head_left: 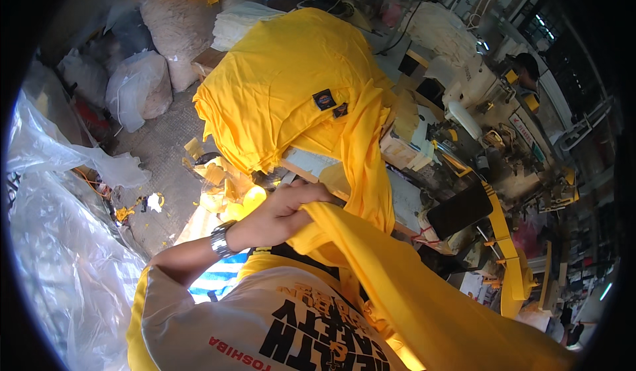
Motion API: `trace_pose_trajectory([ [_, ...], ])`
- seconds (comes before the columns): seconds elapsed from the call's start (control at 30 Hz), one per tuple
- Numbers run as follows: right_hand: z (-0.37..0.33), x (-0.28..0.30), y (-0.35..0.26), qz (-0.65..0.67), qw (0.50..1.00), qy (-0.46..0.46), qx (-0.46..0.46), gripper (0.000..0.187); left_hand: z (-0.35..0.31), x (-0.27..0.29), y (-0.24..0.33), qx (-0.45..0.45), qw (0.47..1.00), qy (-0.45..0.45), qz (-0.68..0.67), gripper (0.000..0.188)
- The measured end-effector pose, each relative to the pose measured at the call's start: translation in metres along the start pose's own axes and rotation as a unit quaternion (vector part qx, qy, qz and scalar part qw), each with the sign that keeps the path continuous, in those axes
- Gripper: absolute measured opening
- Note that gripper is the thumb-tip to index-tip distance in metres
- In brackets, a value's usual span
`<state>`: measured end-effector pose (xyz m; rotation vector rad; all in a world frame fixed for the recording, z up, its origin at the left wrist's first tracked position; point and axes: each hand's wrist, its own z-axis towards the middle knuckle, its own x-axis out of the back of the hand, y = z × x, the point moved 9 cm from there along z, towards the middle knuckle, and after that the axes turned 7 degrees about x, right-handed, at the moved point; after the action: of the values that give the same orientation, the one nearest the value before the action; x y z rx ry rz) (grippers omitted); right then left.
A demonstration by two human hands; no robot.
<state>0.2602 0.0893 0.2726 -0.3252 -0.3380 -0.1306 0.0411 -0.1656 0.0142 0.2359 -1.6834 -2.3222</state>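
Observation:
My left hand (291, 209), with a metal watch on its wrist, is closed on a yellow fabric piece (397, 271) in front of my body. From that grip the cloth stretches down to the lower right. My right hand does not show. Beyond the left hand lies a large heap of yellow shirts (278, 73) with two small dark labels (324, 99) on top. One yellow strip of cloth (368, 172) hangs from the heap down over the edge of a pale worktable (317, 163).
To the right stands an industrial sewing machine (474, 89) with a dark phone-like panel (460, 211) and a yellow band (507, 258) near it. Clear plastic sheeting (66, 238) covers the left side. Filled sacks (142, 83) stand at the back left. Yellow scraps (228, 189) lie below the table.

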Motion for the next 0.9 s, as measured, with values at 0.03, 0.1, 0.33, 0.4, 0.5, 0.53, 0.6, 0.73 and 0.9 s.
trace_pose_trajectory([
  [0.03, 0.018, -0.054, -0.018, 0.079, 0.996, -0.027, 0.008, 0.039, -0.024, 0.021, -0.001, 0.054, 0.996, 0.066, 0.015, 0.013],
  [0.1, 0.04, -0.157, -0.056, 0.203, 0.974, -0.098, 0.014, 0.04, -0.071, 0.047, -0.01, 0.122, 0.974, 0.187, 0.04, 0.013],
  [0.33, -0.151, -0.414, -0.135, 0.311, 0.838, -0.447, 0.035, 0.046, -0.316, 0.085, -0.174, 0.321, 0.78, 0.527, 0.107, 0.016],
  [0.4, -0.195, -0.373, -0.138, 0.312, 0.853, -0.406, 0.105, 0.038, -0.326, 0.104, -0.169, 0.332, 0.733, 0.562, 0.19, 0.021],
  [0.5, -0.218, -0.32, -0.095, 0.267, 0.882, -0.38, 0.086, 0.036, -0.231, 0.154, -0.083, 0.218, 0.722, 0.561, 0.342, 0.031],
  [0.53, -0.22, -0.309, -0.077, 0.212, 0.889, -0.393, 0.098, 0.035, -0.174, 0.174, -0.046, 0.146, 0.727, 0.526, 0.417, 0.028],
  [0.6, -0.22, -0.297, -0.051, 0.14, 0.897, -0.407, 0.102, 0.032, -0.063, 0.205, 0.0, -0.011, 0.724, 0.42, 0.546, 0.015],
  [0.73, -0.25, -0.306, -0.011, 0.08, 0.883, -0.46, 0.047, 0.033, 0.109, 0.192, 0.017, -0.16, 0.804, 0.151, 0.553, 0.025],
  [0.9, -0.414, -0.166, 0.0, 0.271, 0.62, -0.693, -0.248, 0.018, 0.183, 0.171, 0.016, -0.221, 0.833, 0.128, 0.491, 0.009],
])
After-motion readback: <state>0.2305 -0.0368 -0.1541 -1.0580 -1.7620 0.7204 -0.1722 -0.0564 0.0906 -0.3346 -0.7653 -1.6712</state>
